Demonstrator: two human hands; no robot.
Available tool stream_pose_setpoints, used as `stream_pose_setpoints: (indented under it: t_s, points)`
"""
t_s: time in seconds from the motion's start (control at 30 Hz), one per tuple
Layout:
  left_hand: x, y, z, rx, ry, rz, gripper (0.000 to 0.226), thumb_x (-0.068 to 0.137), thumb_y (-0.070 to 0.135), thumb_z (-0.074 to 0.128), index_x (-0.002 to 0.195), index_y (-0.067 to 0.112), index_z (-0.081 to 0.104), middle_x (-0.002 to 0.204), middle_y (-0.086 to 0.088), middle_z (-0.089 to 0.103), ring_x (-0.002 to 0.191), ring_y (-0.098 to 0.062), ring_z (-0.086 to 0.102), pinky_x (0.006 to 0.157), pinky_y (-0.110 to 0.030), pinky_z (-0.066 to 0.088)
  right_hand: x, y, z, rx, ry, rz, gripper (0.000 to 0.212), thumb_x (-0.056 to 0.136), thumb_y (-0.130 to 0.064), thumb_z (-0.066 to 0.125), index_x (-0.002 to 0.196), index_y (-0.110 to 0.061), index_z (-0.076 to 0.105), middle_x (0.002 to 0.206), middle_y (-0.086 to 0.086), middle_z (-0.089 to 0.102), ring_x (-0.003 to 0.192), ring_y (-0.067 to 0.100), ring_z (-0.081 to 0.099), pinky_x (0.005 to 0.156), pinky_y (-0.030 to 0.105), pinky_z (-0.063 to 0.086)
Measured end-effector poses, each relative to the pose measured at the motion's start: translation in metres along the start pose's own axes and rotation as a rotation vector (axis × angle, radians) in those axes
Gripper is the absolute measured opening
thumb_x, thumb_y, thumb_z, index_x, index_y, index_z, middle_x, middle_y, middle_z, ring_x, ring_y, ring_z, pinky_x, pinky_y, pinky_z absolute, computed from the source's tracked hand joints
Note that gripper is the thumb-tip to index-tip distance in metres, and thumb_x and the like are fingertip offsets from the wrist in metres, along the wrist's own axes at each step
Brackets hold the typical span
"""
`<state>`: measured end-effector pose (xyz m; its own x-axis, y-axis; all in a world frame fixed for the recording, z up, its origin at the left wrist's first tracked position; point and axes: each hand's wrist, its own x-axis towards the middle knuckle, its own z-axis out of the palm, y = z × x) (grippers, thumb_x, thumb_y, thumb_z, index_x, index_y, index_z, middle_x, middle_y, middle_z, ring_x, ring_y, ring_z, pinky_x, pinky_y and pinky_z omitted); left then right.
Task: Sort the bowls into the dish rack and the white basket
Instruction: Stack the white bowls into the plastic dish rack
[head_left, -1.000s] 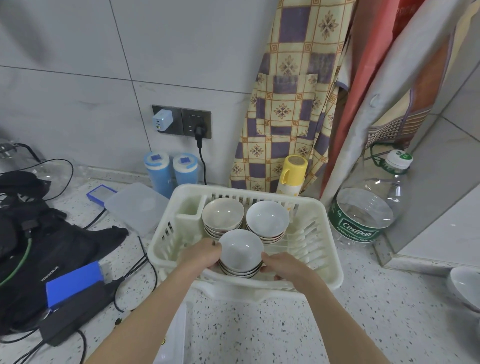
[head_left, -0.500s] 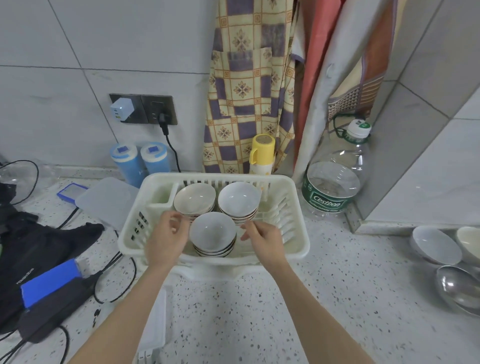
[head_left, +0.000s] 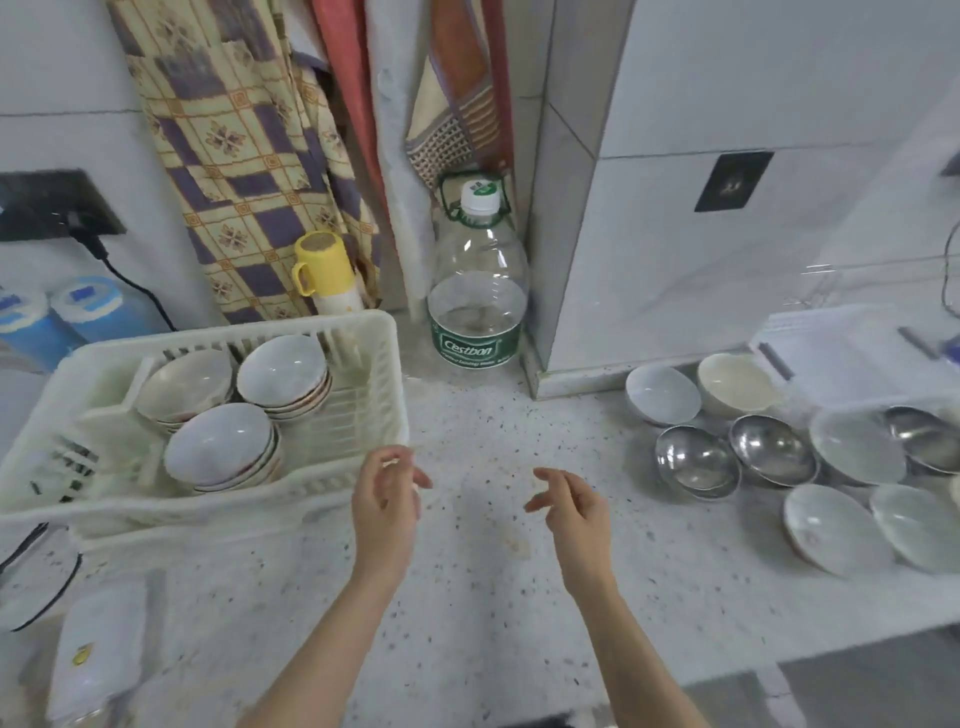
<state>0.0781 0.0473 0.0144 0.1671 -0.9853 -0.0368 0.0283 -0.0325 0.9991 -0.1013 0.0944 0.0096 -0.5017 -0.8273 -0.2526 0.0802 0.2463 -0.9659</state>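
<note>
The rack sits at the table's left, its long side running left to right, tilted a little in the view. In it three stacks of bowls lean mouth-up toward the camera: one front, one back left, one back right.

Both hands hover over bare table, holding nothing. The left hand, just beside the rack's right front corner, has a loose grip, fingers slightly curled. The right hand is the same, fingers relaxed and pointing left.

To the right lie loose bowls, all mouth-up: two white ones by the wall, steel ones in front, pale ones nearest the edge. A water bottle stands in the corner between rack and bowls; a yellow flask stands behind the rack.
</note>
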Motion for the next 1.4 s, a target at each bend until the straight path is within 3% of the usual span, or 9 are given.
stream_pose_setpoints:
  t_s: [0.07,0.17,0.3,0.53,0.7,0.87,1.0,1.2,1.4]
  points:
    - [-0.019,-0.014,0.043,0.038,-0.088,-0.087,0.015,0.1,0.017,0.05,0.091,0.023,0.06,0.063,0.005,0.066,0.043,-0.008,0.041,0.043,-0.017,0.037,0.007,0.015,-0.044,0.113,0.209,0.113,0.022,0.096,-0.025,0.053,0.096,-0.018,0.074,0.064,0.002,0.07,0.058,0.011,0.045,0.068,0.029,0.044]
    - [-0.042,-0.029,0.1,0.078,-0.224,-0.164,0.012,0.101,0.022,0.049,0.097,0.022,0.06,0.064,0.006,0.067,0.043,-0.008,0.043,0.046,-0.015,0.04,0.016,0.035,-0.103,0.306,0.538,0.28,0.019,0.093,-0.026,0.056,0.099,-0.011,0.066,0.068,0.006,0.07,0.053,0.013,0.035,0.056,0.026,0.035]
    - [-0.062,-0.044,0.159,0.108,-0.358,-0.253,0.013,0.101,0.029,0.049,0.1,0.023,0.061,0.068,0.005,0.069,0.044,-0.006,0.044,0.047,-0.014,0.041,0.024,0.055,-0.172,0.308,0.738,0.419,0.017,0.091,-0.032,0.052,0.095,-0.016,0.059,0.076,0.006,0.073,0.049,0.011,0.03,0.051,0.025,0.03]
    - [-0.079,-0.062,0.216,0.131,-0.376,-0.367,0.013,0.097,0.034,0.052,0.099,0.025,0.061,0.072,0.006,0.07,0.046,-0.005,0.046,0.051,-0.017,0.038,0.039,0.063,-0.243,0.327,0.745,0.463,0.051,0.09,-0.045,0.057,0.131,-0.014,0.053,0.087,0.001,0.074,0.051,0.011,0.04,0.049,0.024,0.033]
    - [-0.075,-0.068,0.232,0.13,-0.331,-0.415,0.014,0.098,0.03,0.051,0.102,0.022,0.062,0.074,0.003,0.071,0.045,-0.006,0.045,0.043,-0.013,0.036,0.053,0.063,-0.26,0.323,0.754,0.435,0.058,0.093,-0.039,0.052,0.144,-0.014,0.042,0.104,0.005,0.072,0.061,0.014,0.049,0.056,0.025,0.038]
    - [-0.052,-0.072,0.251,0.202,-0.291,-0.426,0.015,0.097,0.027,0.05,0.106,0.019,0.06,0.082,-0.002,0.069,0.046,-0.007,0.045,0.041,-0.014,0.035,0.065,0.06,-0.271,0.222,0.767,0.427,0.034,0.09,-0.021,0.048,0.121,-0.013,0.058,0.095,0.009,0.071,0.059,0.017,0.049,0.063,0.031,0.043]
    - [-0.021,-0.068,0.275,0.297,-0.259,-0.448,0.018,0.097,0.026,0.048,0.107,0.014,0.057,0.087,-0.002,0.068,0.052,-0.011,0.043,0.047,-0.023,0.033,0.065,0.061,-0.272,0.203,0.758,0.412,0.027,0.088,-0.016,0.049,0.112,-0.011,0.062,0.092,0.012,0.072,0.069,0.017,0.054,0.065,0.033,0.043]
    - [0.022,-0.063,0.31,0.203,-0.218,-0.739,0.035,0.09,0.043,0.059,0.106,0.012,0.063,0.101,-0.005,0.069,0.054,-0.011,0.036,0.043,-0.023,0.026,0.055,0.053,-0.265,0.199,0.685,0.296,0.011,0.083,-0.013,0.049,0.078,-0.016,0.059,0.074,0.01,0.065,0.056,0.017,0.035,0.05,0.029,0.029]
    - [0.048,-0.075,0.337,0.272,-0.257,-0.749,0.033,0.088,0.041,0.065,0.105,0.012,0.064,0.1,-0.007,0.07,0.063,-0.014,0.047,0.056,-0.026,0.04,0.062,0.035,-0.265,0.219,0.625,0.241,0.015,0.083,-0.007,0.05,0.088,-0.01,0.064,0.073,0.013,0.07,0.04,0.008,0.025,0.038,0.019,0.025]
